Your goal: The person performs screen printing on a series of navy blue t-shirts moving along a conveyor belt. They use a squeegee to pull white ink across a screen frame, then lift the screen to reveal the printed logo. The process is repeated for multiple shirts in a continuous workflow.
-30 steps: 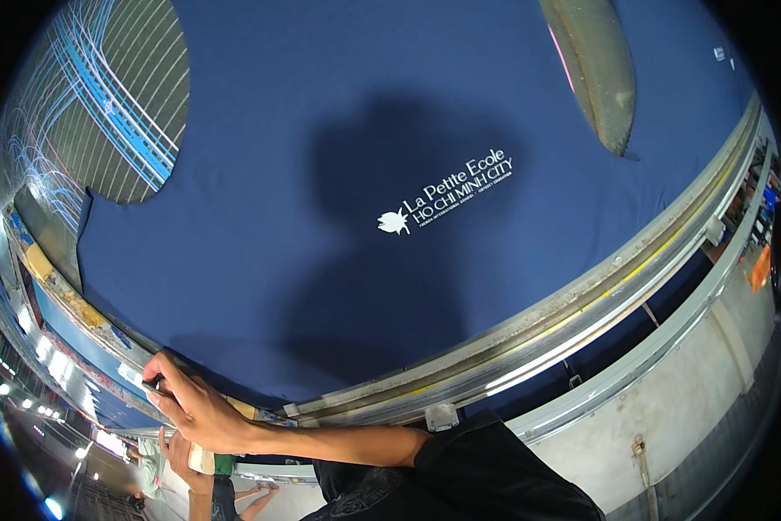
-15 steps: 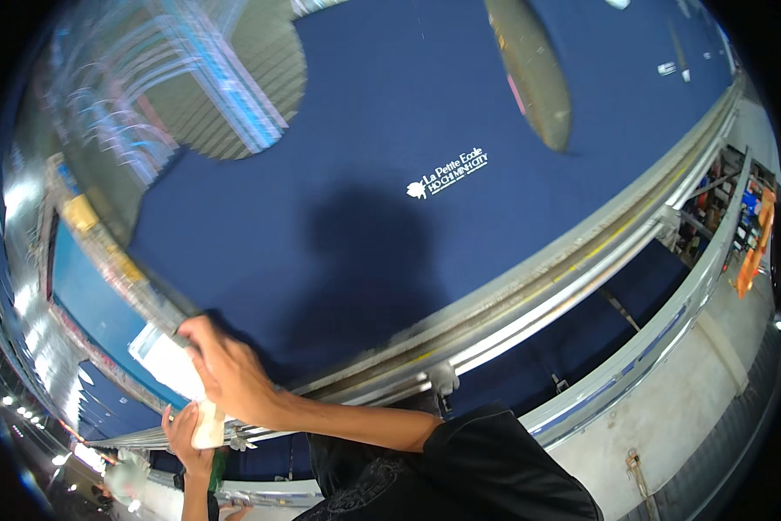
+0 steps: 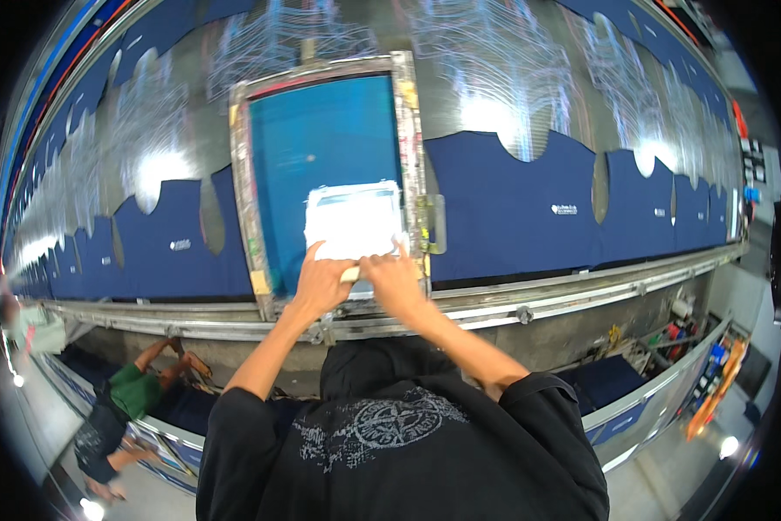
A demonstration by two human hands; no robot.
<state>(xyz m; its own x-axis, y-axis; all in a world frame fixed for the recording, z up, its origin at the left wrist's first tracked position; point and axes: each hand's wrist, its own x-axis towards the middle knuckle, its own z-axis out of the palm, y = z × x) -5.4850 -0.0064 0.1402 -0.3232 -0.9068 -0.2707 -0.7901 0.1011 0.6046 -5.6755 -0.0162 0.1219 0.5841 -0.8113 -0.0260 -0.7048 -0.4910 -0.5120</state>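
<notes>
My left hand (image 3: 322, 282) and my right hand (image 3: 392, 280) are both closed around the pale handle of a squeegee (image 3: 350, 274), side by side. The squeegee is inside a screen-printing frame (image 3: 242, 174), at its near end, over the blue mesh (image 3: 321, 130). Just beyond my fingers, a bright white patch of ink (image 3: 353, 217) covers part of the mesh. The squeegee's blade is hidden by my hands and the white area. Beneath and beside the frame lie navy shirt pieces, one of them (image 3: 503, 208) to the right with a small white print.
The long printing table (image 3: 529, 95) carries several navy pieces in a row. A metal rail (image 3: 486, 301) runs along its near edge. Behind me at the lower left, a person in a green top (image 3: 135, 395) bends by another table. An orange item (image 3: 718, 391) hangs at the right.
My view has swung, so the screen frame has gone from the far left to the centre. Both hands remain at the squeegee, now side by side on its handle.
</notes>
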